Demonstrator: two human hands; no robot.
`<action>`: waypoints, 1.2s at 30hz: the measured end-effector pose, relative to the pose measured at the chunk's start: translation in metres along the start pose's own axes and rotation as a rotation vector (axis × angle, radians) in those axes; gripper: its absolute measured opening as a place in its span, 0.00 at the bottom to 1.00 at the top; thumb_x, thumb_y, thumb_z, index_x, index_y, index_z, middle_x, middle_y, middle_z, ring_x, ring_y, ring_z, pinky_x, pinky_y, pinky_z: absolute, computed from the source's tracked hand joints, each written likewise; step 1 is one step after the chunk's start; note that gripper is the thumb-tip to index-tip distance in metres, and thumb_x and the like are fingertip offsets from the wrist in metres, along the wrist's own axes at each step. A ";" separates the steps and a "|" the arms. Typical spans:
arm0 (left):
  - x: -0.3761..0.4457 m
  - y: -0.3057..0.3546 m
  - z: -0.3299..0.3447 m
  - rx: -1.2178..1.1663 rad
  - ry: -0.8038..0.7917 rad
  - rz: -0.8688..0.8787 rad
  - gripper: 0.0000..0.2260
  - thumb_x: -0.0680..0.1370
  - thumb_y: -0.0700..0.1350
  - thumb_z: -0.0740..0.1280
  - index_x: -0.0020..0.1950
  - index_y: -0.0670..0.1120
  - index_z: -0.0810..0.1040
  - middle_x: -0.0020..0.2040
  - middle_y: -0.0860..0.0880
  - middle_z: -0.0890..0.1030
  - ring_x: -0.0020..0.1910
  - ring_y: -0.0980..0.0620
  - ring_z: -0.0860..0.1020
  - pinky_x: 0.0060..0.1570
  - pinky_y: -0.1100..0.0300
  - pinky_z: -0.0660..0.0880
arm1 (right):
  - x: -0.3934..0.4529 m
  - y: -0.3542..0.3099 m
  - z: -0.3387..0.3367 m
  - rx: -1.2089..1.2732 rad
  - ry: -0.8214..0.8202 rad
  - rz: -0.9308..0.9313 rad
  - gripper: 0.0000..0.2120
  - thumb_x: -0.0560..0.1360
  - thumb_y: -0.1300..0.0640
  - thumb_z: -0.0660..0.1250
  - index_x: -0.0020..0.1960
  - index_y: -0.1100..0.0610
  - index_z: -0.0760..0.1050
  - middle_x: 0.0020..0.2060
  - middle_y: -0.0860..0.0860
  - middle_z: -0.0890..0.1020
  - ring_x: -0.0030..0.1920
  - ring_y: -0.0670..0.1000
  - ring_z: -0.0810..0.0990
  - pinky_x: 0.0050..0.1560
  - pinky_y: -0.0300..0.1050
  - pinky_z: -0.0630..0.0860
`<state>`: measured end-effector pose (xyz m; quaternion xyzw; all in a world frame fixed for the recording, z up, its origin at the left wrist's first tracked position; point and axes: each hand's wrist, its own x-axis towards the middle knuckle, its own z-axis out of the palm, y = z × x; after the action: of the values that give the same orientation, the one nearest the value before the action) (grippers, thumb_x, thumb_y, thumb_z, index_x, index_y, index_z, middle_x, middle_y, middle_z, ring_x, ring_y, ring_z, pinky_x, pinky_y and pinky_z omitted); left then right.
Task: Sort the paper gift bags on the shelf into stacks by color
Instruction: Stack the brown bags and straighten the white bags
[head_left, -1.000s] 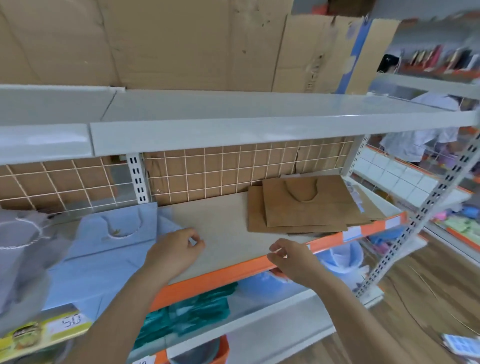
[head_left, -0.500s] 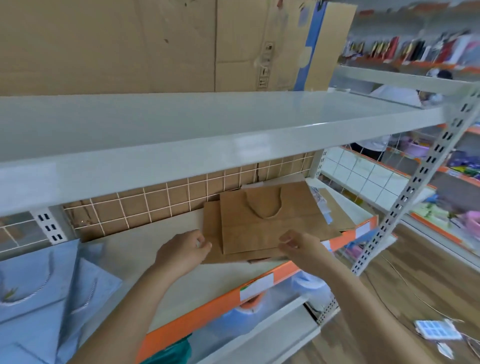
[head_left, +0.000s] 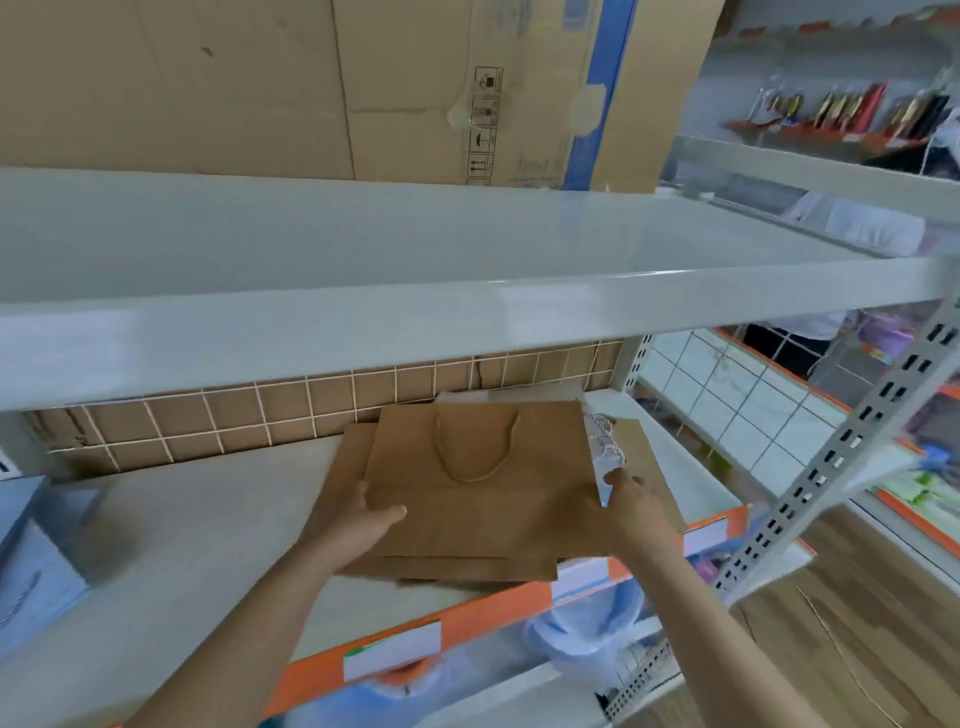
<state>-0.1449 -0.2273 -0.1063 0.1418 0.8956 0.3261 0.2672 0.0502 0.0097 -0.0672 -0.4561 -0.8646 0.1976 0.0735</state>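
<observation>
A stack of flat brown paper gift bags (head_left: 483, 499) lies on the pale shelf board (head_left: 208, 525), the top one showing its twine handle. My left hand (head_left: 358, 525) grips the stack's left edge, thumb on top and fingers underneath. My right hand (head_left: 631, 512) holds the right edge beside a white patterned bag (head_left: 602, 452) that pokes out from under the brown ones. Light blue gift bags (head_left: 36, 551) lie blurred at the far left of the same shelf.
A white upper shelf (head_left: 467, 306) overhangs close above the bags, with cardboard (head_left: 363, 88) behind it. A wire grid (head_left: 260, 415) backs the shelf. The orange front lip (head_left: 498, 608) carries white labels. A perforated upright (head_left: 841, 457) stands at right, wooden floor beyond.
Both hands moved right from the blue bags to the brown stack and took hold of its two side edges. The view swung right, leaving the blue bags at the left margin.
</observation>
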 end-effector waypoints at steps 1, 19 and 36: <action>0.002 0.005 0.005 -0.042 0.027 -0.025 0.39 0.72 0.66 0.66 0.77 0.51 0.59 0.76 0.49 0.65 0.73 0.46 0.65 0.69 0.51 0.65 | 0.008 0.006 -0.001 0.025 -0.032 0.009 0.19 0.77 0.48 0.61 0.62 0.60 0.70 0.57 0.58 0.77 0.56 0.59 0.76 0.47 0.46 0.67; -0.039 0.024 0.021 -0.757 0.344 0.018 0.14 0.75 0.37 0.68 0.56 0.53 0.79 0.56 0.47 0.82 0.51 0.46 0.80 0.51 0.52 0.76 | 0.055 0.025 -0.010 0.218 -0.064 -0.242 0.10 0.74 0.49 0.64 0.45 0.57 0.73 0.34 0.49 0.76 0.36 0.53 0.74 0.31 0.42 0.64; -0.117 -0.081 -0.054 -1.002 0.899 -0.018 0.14 0.74 0.38 0.66 0.55 0.54 0.78 0.53 0.46 0.80 0.47 0.47 0.78 0.52 0.51 0.73 | 0.041 -0.042 0.036 0.072 -0.219 -0.243 0.46 0.64 0.37 0.74 0.68 0.65 0.60 0.63 0.58 0.66 0.63 0.59 0.72 0.62 0.49 0.69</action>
<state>-0.0866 -0.3650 -0.0796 -0.1564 0.6615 0.7272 -0.0954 -0.0166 0.0117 -0.0853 -0.3209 -0.9086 0.2666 0.0185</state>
